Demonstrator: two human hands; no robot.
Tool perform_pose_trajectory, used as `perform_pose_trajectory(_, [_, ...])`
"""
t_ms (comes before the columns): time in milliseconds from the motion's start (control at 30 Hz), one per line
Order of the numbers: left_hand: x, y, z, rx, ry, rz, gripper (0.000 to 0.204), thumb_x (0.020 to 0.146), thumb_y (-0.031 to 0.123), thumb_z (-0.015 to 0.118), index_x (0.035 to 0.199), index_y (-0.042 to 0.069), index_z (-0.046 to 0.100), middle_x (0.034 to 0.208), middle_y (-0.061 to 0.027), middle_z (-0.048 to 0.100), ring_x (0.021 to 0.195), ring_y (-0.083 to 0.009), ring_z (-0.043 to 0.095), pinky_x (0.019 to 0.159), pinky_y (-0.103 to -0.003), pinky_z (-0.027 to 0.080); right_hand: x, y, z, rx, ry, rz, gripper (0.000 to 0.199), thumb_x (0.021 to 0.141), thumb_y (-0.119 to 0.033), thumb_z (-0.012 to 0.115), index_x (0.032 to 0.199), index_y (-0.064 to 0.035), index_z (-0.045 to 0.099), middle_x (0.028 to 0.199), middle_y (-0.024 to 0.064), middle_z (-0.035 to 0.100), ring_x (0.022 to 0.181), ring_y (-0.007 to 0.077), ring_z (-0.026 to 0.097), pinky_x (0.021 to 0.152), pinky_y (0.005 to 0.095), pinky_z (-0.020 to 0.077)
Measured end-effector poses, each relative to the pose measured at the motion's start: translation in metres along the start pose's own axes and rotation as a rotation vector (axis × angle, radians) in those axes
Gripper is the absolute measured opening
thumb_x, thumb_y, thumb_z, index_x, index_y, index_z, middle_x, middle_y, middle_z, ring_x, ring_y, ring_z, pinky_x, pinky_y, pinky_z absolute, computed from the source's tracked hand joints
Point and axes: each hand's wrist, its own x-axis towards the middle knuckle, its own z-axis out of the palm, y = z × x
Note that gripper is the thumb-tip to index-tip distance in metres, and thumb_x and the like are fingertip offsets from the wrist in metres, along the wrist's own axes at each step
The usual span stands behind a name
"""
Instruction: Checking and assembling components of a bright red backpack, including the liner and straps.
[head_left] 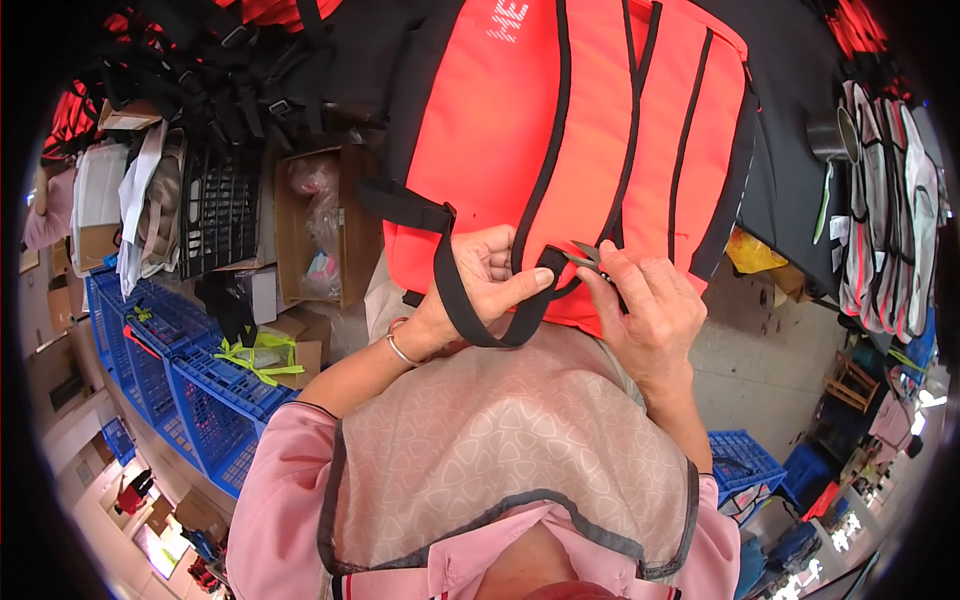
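- The backpack point(590, 130), orange with black piping, lies spread ahead of the person; everything below is placed from it.
- A black strap point(460, 300) runs from the backpack's left edge, loops down below its lower edge and comes back up to its lower middle.
- The left hand point(480, 285) sits at the backpack's lower edge, thumb and fingers clenched on the strap's end; a bangle point(398, 350) circles that wrist.
- The right hand point(645, 310) is just right of the left one, at the same lower edge, its grip closed around small metal snips point(585, 253).
- The snip tips point left and meet the strap's end where it touches the backpack.
- Left of the backpack stands an open cardboard box point(340, 225) with clear bags inside.
- Further left and lower are blue crates point(200, 390), with yellow-green ties point(255, 355) on top.
- Right of the backpack hang grey and white vests point(890, 210).
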Motion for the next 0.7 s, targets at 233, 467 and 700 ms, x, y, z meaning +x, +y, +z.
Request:
perform_pose_trajectory(233, [0.000, -0.003, -0.003, 0.010, 0.002, 0.020, 0.023, 0.086, 0.009, 0.074, 0.080, 0.005, 0.053, 0.077, 0.0035, 0.062, 0.070, 0.0016, 0.055, 0.058, -0.017, 0.045, 0.001, -0.001, 0.000, -0.018, -0.013, 0.006, 0.035, 0.068, -0.020, 0.085, 0.098, -0.0075, 0.072, 0.080, 0.0029, 0.066, 0.065, 0.0167, 0.062, 0.054, 0.0287, 0.0464])
perform_pose_trajectory(467, [0.001, 0.002, 0.001, -0.009, 0.008, 0.007, 0.017, 0.087, 0.008, 0.073, 0.087, 0.003, 0.057, 0.079, 0.0016, 0.064, 0.072, 0.0007, 0.057, 0.060, -0.017, 0.047, 0.001, 0.000, 0.003, -0.003, -0.013, 0.008, 0.034, 0.069, -0.020, 0.084, 0.098, -0.0074, 0.072, 0.082, 0.0026, 0.066, 0.064, 0.0166, 0.061, 0.053, 0.0297, 0.0456])
perform_pose_trajectory(700, [0.001, 0.012, 0.006, -0.205, -0.031, -0.082, 0.023, 0.089, 0.007, 0.070, 0.109, -0.003, 0.063, 0.098, -0.0086, 0.071, 0.087, -0.0089, 0.067, 0.078, -0.024, 0.055, 0.003, 0.001, 0.007, 0.474, -0.106, 0.390, 0.023, 0.078, -0.013, 0.080, 0.096, -0.0031, 0.070, 0.079, 0.0023, 0.066, 0.067, 0.0111, 0.061, 0.056, 0.0268, 0.0461])
